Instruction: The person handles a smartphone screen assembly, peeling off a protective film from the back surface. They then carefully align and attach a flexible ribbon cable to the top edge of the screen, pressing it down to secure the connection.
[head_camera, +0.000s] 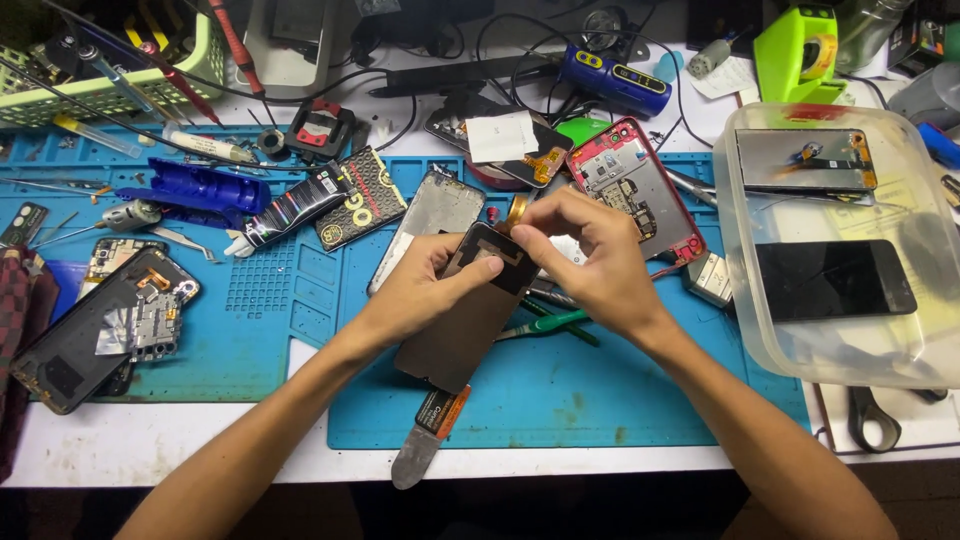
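My left hand (425, 285) holds a dark phone screen panel (462, 325) tilted above the blue work mat (600, 390), thumb pressed on its upper face. My right hand (590, 255) pinches the panel's top edge, where an orange flex cable (515, 208) sticks up. Just behind my right hand lies an opened phone with a red frame (640, 180), its boards exposed. Green-handled tweezers (555, 322) rest on the mat under my right hand.
A flat metal pry tool (425, 440) lies at the mat's front edge. A clear plastic tub (740, 260) with phones and screens sits right. Another opened phone (95, 325), a glue tube (290, 210), a blue case and tools crowd the left. Cables, a green basket and a tape dispenser line the back.
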